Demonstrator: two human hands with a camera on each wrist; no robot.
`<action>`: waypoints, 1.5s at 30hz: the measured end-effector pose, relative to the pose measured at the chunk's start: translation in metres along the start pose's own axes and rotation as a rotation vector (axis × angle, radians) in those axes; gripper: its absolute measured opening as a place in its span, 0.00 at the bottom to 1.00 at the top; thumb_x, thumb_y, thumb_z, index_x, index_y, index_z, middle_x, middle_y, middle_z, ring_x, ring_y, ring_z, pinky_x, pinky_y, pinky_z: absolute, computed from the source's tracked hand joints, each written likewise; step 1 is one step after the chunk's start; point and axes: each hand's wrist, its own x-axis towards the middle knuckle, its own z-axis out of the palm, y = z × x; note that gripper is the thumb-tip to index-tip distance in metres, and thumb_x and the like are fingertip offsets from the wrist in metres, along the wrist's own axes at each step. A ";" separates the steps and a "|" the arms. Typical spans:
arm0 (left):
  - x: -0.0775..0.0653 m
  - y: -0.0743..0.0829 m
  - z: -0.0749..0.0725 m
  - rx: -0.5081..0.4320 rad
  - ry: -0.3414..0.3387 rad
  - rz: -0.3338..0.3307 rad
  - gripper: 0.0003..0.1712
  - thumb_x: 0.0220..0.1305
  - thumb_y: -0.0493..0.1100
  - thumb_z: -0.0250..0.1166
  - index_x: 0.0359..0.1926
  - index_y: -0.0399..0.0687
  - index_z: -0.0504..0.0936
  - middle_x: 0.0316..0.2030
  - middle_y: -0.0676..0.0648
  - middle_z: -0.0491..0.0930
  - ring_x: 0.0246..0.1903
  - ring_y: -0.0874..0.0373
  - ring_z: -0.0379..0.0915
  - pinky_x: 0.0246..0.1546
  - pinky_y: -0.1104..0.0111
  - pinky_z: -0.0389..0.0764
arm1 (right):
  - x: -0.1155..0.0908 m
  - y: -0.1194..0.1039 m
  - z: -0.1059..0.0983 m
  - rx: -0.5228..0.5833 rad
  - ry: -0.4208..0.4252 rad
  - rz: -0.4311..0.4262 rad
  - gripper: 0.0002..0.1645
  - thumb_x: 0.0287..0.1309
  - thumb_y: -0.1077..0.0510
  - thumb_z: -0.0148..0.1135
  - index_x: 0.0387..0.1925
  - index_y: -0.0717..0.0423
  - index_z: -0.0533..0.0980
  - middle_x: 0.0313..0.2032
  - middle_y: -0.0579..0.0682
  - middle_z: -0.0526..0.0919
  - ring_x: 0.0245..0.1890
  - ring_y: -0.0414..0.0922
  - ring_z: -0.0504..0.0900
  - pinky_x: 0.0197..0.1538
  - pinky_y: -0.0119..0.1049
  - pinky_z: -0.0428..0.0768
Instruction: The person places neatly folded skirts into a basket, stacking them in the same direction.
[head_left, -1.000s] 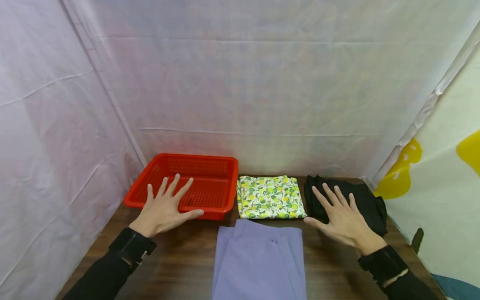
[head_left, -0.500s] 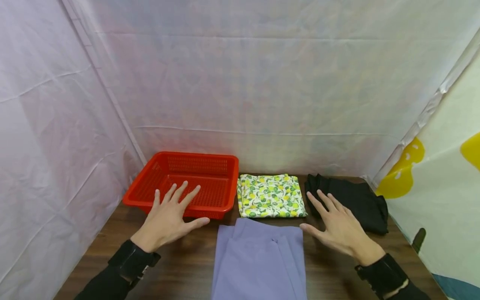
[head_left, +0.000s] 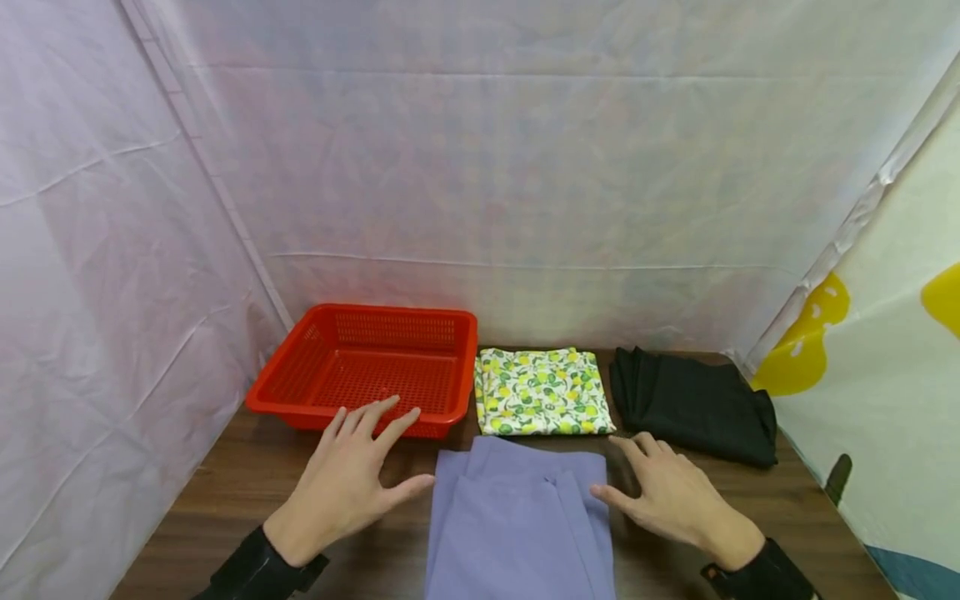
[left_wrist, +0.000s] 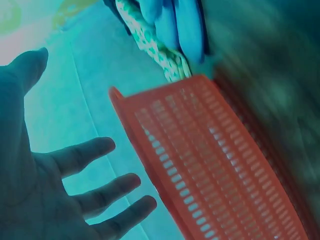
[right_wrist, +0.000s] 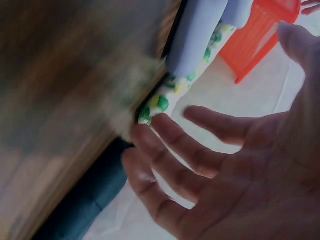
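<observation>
A folded lavender cloth lies at the front middle of the table in the head view. To its left is my left hand, fingers spread and holding nothing, its thumb tip beside the cloth's edge. On the other side my right hand has its fingers slightly bent, with nothing in it and its thumb close to the cloth's right edge. Whether either thumb touches the cloth I cannot tell. The left wrist view shows the left fingers apart from the red basket. In the right wrist view, the right fingers curve loosely.
Behind the left hand stands the red plastic basket with perforated walls. A folded lemon-print cloth sits right of it, then a folded black cloth. White sheeting encloses the brown wooden table at the back and sides.
Both hands have drawn back toward the person and inward to the lavender cloth's sides. The left has left the space over the basket, the right the black cloth. The cloths and basket stay put.
</observation>
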 end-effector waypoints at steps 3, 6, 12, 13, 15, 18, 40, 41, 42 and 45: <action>-0.008 0.010 0.002 -0.007 0.023 0.021 0.52 0.59 0.88 0.58 0.74 0.65 0.77 0.71 0.46 0.74 0.68 0.41 0.75 0.69 0.35 0.71 | -0.005 -0.005 0.002 0.049 -0.069 0.017 0.52 0.60 0.14 0.58 0.66 0.49 0.79 0.48 0.47 0.80 0.39 0.39 0.78 0.34 0.37 0.78; -0.013 0.017 0.005 -0.021 0.007 0.026 0.49 0.60 0.86 0.60 0.73 0.65 0.78 0.69 0.48 0.75 0.64 0.45 0.78 0.62 0.43 0.80 | -0.008 -0.007 0.005 0.097 -0.109 0.014 0.50 0.59 0.16 0.60 0.62 0.51 0.81 0.44 0.44 0.78 0.37 0.36 0.77 0.35 0.35 0.79; -0.020 0.026 0.018 -0.056 -0.171 -0.026 0.48 0.59 0.84 0.63 0.70 0.62 0.81 0.55 0.53 0.80 0.50 0.55 0.80 0.44 0.54 0.85 | -0.008 -0.007 0.022 0.183 -0.114 -0.051 0.50 0.62 0.18 0.61 0.60 0.57 0.82 0.42 0.43 0.78 0.36 0.35 0.79 0.38 0.34 0.81; -0.020 0.026 0.021 -0.066 -0.216 -0.042 0.49 0.59 0.84 0.64 0.69 0.60 0.81 0.53 0.52 0.81 0.48 0.55 0.80 0.43 0.53 0.85 | -0.008 -0.008 0.023 0.199 -0.116 -0.065 0.49 0.63 0.19 0.61 0.61 0.57 0.81 0.42 0.44 0.78 0.36 0.35 0.78 0.38 0.34 0.80; -0.020 0.028 0.026 -0.083 -0.306 -0.071 0.53 0.58 0.86 0.61 0.69 0.56 0.82 0.52 0.49 0.82 0.49 0.53 0.81 0.43 0.51 0.87 | -0.009 -0.017 0.016 0.228 -0.128 -0.097 0.49 0.65 0.23 0.63 0.62 0.62 0.80 0.43 0.46 0.78 0.37 0.37 0.78 0.38 0.33 0.80; -0.021 0.031 0.032 -0.099 -0.375 -0.096 0.57 0.56 0.88 0.60 0.67 0.48 0.83 0.51 0.46 0.82 0.48 0.51 0.82 0.42 0.50 0.87 | -0.007 -0.021 0.015 0.257 -0.151 -0.126 0.49 0.65 0.25 0.66 0.64 0.64 0.78 0.43 0.47 0.77 0.35 0.35 0.75 0.37 0.32 0.78; -0.002 0.051 0.054 -0.288 -0.359 0.086 0.30 0.67 0.60 0.75 0.58 0.43 0.88 0.45 0.50 0.81 0.37 0.66 0.74 0.37 0.70 0.79 | 0.013 -0.044 0.032 0.349 -0.125 -0.185 0.47 0.50 0.32 0.83 0.58 0.62 0.80 0.43 0.46 0.77 0.38 0.39 0.74 0.39 0.35 0.75; -0.001 0.051 0.054 -0.297 -0.359 0.096 0.28 0.67 0.58 0.76 0.57 0.43 0.88 0.45 0.52 0.81 0.37 0.67 0.73 0.37 0.72 0.78 | 0.015 -0.045 0.032 0.361 -0.132 -0.189 0.46 0.50 0.34 0.84 0.59 0.61 0.80 0.44 0.46 0.78 0.39 0.39 0.75 0.40 0.35 0.76; 0.000 0.051 0.055 -0.305 -0.358 0.107 0.26 0.67 0.57 0.76 0.56 0.44 0.88 0.43 0.53 0.80 0.36 0.67 0.71 0.36 0.73 0.77 | 0.017 -0.046 0.032 0.368 -0.142 -0.191 0.45 0.50 0.36 0.84 0.60 0.61 0.80 0.45 0.47 0.79 0.40 0.40 0.76 0.41 0.36 0.77; 0.005 0.052 0.057 -0.319 -0.357 0.140 0.20 0.66 0.54 0.77 0.51 0.46 0.88 0.38 0.56 0.75 0.33 0.67 0.67 0.33 0.74 0.72 | 0.021 -0.049 0.029 0.394 -0.187 -0.167 0.44 0.49 0.41 0.86 0.61 0.58 0.79 0.48 0.48 0.82 0.44 0.42 0.79 0.45 0.37 0.79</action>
